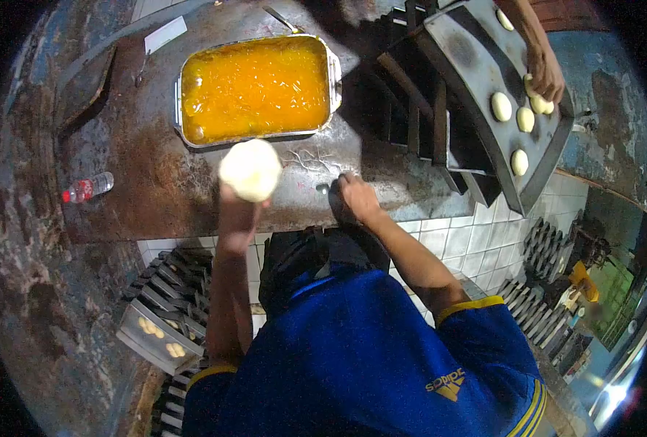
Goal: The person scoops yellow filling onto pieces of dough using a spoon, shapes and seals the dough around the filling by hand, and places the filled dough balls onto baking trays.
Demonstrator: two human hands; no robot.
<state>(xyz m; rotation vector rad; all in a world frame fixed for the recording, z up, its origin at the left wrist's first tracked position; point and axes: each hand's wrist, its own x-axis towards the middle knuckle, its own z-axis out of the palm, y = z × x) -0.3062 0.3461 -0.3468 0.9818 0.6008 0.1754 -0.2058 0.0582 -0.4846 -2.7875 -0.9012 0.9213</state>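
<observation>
My left hand [237, 213] holds up a round, pale piece of dough [250, 170] over the table near its front edge. The dough covers most of its fingers. Just beyond the dough is a rectangular metal pan [180, 109] filled with a glossy orange-yellow mixture [258, 87]. Farther right, my right hand [358, 198] rests on the metal table [411, 200] with its fingers curled; whether anything is under them is hidden. Thin whitish strands [309, 159] and a small greenish thing [322, 189] lie close to that hand.
Another person's hand [547, 76] touches dough pieces [525, 119] on a tilted tray [476, 80], which sits on stacked dark trays. A red-labelled bottle [87, 187] lies at left. Behind the pan are a white card [165, 36] and a utensil [282, 20]. More trays stand below on both sides.
</observation>
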